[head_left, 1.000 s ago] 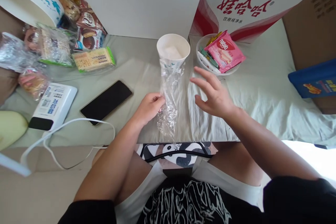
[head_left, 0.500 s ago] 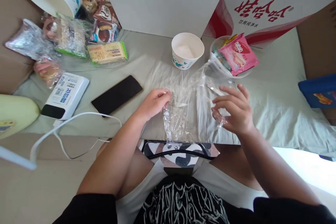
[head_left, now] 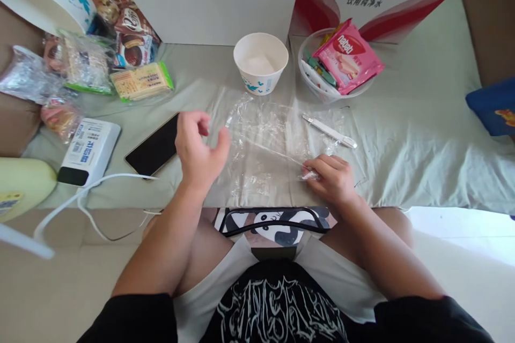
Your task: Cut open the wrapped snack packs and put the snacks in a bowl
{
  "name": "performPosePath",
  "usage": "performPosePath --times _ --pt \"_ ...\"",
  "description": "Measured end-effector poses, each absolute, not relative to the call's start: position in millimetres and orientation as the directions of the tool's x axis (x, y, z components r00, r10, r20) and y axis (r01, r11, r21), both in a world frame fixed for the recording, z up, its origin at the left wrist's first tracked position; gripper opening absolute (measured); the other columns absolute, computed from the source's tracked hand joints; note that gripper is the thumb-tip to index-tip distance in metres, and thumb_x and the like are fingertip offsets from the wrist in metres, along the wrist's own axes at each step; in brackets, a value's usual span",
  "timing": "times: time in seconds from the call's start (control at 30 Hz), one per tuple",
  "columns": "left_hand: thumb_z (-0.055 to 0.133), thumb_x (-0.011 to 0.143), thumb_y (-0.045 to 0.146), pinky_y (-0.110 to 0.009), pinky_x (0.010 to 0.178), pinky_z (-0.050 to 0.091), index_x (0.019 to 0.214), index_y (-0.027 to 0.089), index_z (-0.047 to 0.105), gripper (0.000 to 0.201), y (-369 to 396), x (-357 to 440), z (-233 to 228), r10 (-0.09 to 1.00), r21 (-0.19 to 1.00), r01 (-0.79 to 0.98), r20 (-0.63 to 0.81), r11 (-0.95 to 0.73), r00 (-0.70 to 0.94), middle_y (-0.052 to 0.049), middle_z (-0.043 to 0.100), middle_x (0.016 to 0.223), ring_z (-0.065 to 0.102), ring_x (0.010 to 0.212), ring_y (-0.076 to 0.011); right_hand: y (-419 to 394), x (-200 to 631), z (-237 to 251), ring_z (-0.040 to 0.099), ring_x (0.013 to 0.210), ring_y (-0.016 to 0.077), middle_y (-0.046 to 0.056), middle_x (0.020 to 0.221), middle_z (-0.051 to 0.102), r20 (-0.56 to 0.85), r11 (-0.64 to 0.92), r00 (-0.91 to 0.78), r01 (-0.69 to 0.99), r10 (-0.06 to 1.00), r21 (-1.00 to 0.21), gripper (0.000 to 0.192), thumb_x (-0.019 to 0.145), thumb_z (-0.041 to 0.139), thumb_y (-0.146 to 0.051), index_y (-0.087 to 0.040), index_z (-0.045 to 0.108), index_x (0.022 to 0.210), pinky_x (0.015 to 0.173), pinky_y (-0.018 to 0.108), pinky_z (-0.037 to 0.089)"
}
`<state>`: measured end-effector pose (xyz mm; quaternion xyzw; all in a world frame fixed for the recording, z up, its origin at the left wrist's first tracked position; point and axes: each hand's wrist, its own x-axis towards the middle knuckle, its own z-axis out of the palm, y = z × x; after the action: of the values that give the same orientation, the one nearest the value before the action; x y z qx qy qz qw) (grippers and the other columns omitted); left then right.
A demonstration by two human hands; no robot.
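Note:
A sheet of clear plastic film [head_left: 263, 142] lies crinkled on the green cloth in front of me. My right hand [head_left: 332, 178] pinches the film's near right part, where it bunches up under the fingers. To the left, my left hand [head_left: 199, 147] is raised over the phone's edge with thumb and fingers apart and nothing between them. A slim white utility knife [head_left: 330, 131] rests on the film's right side, just beyond my right hand. Behind the film stands a white paper bowl [head_left: 260, 67] with a blue leaf print and something pale inside.
Right of the bowl, a clear plastic tub [head_left: 317, 88] holds a pink wafer packet [head_left: 349, 56] and others. A black phone [head_left: 153, 147], a white power bank [head_left: 90, 147] with its cable and wrapped snacks [head_left: 140, 81] lie left. Large cartons [head_left: 225, 0] close off the back.
My left hand has let go of the film and moved left, opening. My right hand has come down nearer and left, closing on the film. The view has shifted slightly.

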<state>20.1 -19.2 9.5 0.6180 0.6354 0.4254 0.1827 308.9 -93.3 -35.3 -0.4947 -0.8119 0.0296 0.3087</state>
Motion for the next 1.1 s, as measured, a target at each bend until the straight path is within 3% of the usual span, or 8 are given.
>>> performPosePath --times 0.1,0.2,0.27,0.37,0.6,0.87,0.93,1.1 --pt "0.077 0.079 0.038 -0.039 0.09 0.056 0.101 0.023 0.064 0.03 -49 29 12 0.824 0.625 0.578 0.205 -0.525 0.528 -0.006 0.071 0.1 0.066 0.096 -0.0232 -92 304 -36 0.058 0.06 0.0156 0.001 0.073 0.068 0.449 0.444 -0.249 0.8 0.858 -0.404 0.013 0.095 0.062 -0.024 -0.024 0.071 0.086 0.059 0.031 0.043" --pt "0.075 0.083 0.03 -0.051 0.102 0.053 0.114 0.02 0.069 0.033 -63 40 6 0.659 0.481 0.562 0.045 -0.674 0.751 -0.014 0.071 0.127 0.063 0.125 -0.0345 -89 306 -34 0.06 0.062 0.0169 0.001 0.072 0.068 0.454 0.426 -0.207 0.78 0.867 -0.459 0.01 0.093 0.062 -0.022 -0.023 0.069 0.085 0.06 0.032 0.044" --pt "0.063 0.088 0.018 -0.05 0.103 0.054 0.1 0.02 0.073 0.015 -61 41 2 0.671 0.465 0.578 0.049 -0.671 0.74 -0.013 0.073 0.126 0.063 0.128 -0.0325 -87 310 -32 0.063 0.066 0.0186 0.002 0.073 0.069 0.449 0.426 -0.2 0.763 0.871 -0.486 0.01 0.092 0.064 -0.022 -0.024 0.065 0.081 0.064 0.034 0.047" --pt "0.052 0.091 0.015 -0.041 0.094 0.057 0.082 0.021 0.071 0.022 -48 34 2 0.773 0.574 0.593 0.115 -0.564 0.623 -0.009 0.078 0.11 0.071 0.108 -0.0243 -86 318 -30 0.07 0.076 0.0211 0.002 0.08 0.074 0.423 0.436 -0.214 0.715 0.881 -0.546 0.015 0.089 0.067 -0.023 -0.025 0.058 0.078 0.072 0.038 0.051" --pt "0.057 0.088 0.032 -0.027 0.075 0.055 0.085 0.021 0.066 0.014 -26 8 9 0.965 0.805 0.58 -0.035 -0.126 0.258 -0.002 0.073 0.079 0.068 0.076 -0.0158 -87 329 -29 0.077 0.093 0.025 0.002 0.09 0.078 0.383 0.437 -0.21 0.451 0.9 -0.778 0.023 0.085 0.075 -0.023 -0.027 0.053 0.084 0.082 0.043 0.06" --pt "0.065 0.084 0.036 -0.022 0.053 0.043 0.088 0.021 0.066 0.016 -20 3 7 0.964 0.889 0.459 -0.131 0.011 0.23 0.005 0.057 0.058 0.053 0.05 -0.0102 -92 335 -26 0.081 0.091 0.0268 -0.002 0.072 0.077 0.277 0.29 -0.087 0.325 0.957 -0.9 0.019 0.096 0.07 -0.035 -0.027 0.059 0.083 0.112 0.059 0.052" --pt "0.07 0.081 0.039 -0.022 0.05 0.038 0.09 0.021 0.067 0.02 -20 1 8 0.954 0.893 0.449 -0.165 0.036 0.251 0.007 0.052 0.054 0.047 0.046 -0.0089 -91 335 -26 0.08 0.079 0.0238 -0.002 0.07 0.077 0.263 0.26 -0.03 0.29 0.964 -0.921 0.023 0.096 0.07 -0.037 -0.027 0.058 0.081 0.107 0.056 0.057" --pt "0.083 0.066 0.034 -0.023 0.052 0.04 0.091 0.021 0.068 0.032 -18 -2 13 0.896 0.923 0.377 -0.229 0.077 0.38 0.008 0.053 0.056 0.046 0.049 -0.0085 -87 336 -30 0.073 0.054 0.0165 -0.006 0.07 0.073 0.151 0.138 0.078 0.156 0.985 -0.978 0.021 0.096 0.069 -0.033 -0.028 0.05 0.088 0.056 0.03 0.061"
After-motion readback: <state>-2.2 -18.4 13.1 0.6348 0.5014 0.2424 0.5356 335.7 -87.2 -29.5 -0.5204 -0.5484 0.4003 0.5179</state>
